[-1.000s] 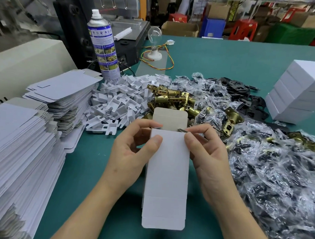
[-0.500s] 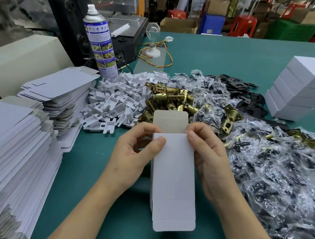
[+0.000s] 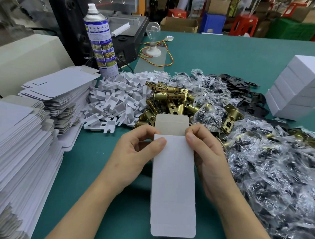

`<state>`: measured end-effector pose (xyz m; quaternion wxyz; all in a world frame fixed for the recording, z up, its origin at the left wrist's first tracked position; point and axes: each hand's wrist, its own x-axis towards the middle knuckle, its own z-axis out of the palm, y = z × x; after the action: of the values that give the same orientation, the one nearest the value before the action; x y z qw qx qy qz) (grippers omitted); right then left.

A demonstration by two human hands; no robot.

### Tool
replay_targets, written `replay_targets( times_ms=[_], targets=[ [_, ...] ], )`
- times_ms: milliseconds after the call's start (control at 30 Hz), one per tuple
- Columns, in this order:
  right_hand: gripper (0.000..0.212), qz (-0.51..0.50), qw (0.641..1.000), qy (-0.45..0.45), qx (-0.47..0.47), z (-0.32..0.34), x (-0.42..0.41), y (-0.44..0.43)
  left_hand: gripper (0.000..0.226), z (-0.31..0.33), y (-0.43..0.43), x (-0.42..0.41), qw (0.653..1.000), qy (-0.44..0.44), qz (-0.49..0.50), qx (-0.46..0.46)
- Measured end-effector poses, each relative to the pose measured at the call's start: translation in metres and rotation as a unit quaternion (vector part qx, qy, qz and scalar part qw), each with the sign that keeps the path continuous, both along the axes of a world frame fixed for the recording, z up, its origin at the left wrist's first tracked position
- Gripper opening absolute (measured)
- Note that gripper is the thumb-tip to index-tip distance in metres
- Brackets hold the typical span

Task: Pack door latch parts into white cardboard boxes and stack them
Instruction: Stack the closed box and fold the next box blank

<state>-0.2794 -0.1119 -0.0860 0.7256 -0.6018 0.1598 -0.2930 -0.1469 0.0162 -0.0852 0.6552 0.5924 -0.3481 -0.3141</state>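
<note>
Head view looks down on a green tabletop crowded with parts. Near the middle of its near edge, a long white cardboard box is held lengthwise away from the person, its far flap standing open and showing a grey inside. The left hand grasps the box's far left corner, thumb on the white face and fingers curled behind. The right hand pinches the far right corner in the same manner.

Just beyond the box lies a heap of brass latch parts, with a pile of white plastic pieces touching it on the left. Clear bags of small dark parts spread from the heap to the right edge and down to the near right corner. Black plates lie behind the bags. Closed white boxes stand stacked at the right edge.

Along the left edge sit two stacks of flat box blanks, a tall one near the person and a lower one behind it. A spray can stands upright behind the lower stack. Beside it on the right, a bare light bulb sits in a white base with coloured wires looping over the surface. A beige machine and a black machine occupy the far left corner.

Past the far edge the room holds a brown carton, a blue crate, a red stool and a green bin.
</note>
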Motion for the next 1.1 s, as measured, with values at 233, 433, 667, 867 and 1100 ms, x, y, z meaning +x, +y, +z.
replay_targets(
  times_ms=[233, 433, 667, 867, 1100],
  targets=[
    [0.041, -0.027, 0.999, -0.016, 0.025, -0.0013, -0.0009, 0.0002, 0.042, 0.0013, -0.0009, -0.0004, 1.000, 0.002, 0.021, -0.017],
    [0.031, -0.021, 0.999, -0.016, 0.033, 0.0004, 0.0004, 0.0008, 0.067, -0.0033, -0.0013, 0.0007, 0.998, -0.055, 0.040, -0.002],
    [0.015, -0.009, 1.000, -0.001, 0.020, -0.0043, 0.0005, -0.0018, 0.026, -0.0059, 0.0007, 0.0018, 0.991, -0.120, 0.051, 0.013],
    [0.007, -0.006, 1.000, -0.006, -0.003, -0.0051, 0.0006, -0.0026, 0.017, -0.0062, 0.0001, 0.0039, 0.989, -0.135, 0.062, 0.015],
    [0.028, -0.017, 0.999, 0.030, -0.010, -0.0028, 0.0020, 0.0006, 0.023, -0.0038, 0.0012, 0.0043, 0.985, -0.166, 0.041, 0.012]
  ],
)
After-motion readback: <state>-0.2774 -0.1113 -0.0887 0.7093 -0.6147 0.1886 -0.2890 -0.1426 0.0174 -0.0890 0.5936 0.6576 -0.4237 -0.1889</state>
